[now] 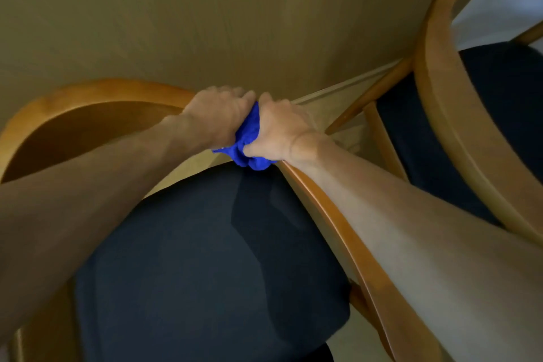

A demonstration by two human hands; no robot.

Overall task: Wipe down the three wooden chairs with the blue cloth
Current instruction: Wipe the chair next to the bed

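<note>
Close against a tan wall (pixel 205 9), both hands' fingers (pixel 235 94) gripping blue cloth (pixel 248 141), curved wooden chair (pixel 332 214) rail.

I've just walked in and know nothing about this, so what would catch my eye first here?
The bright blue cloth at the centre, bunched between the left hand and right hand, both gripping it against the curved wooden rail of the near chair. Below them spreads that chair's dark seat cushion. A second wooden chair with a dark seat stands at the right, against the tan wall.
</note>
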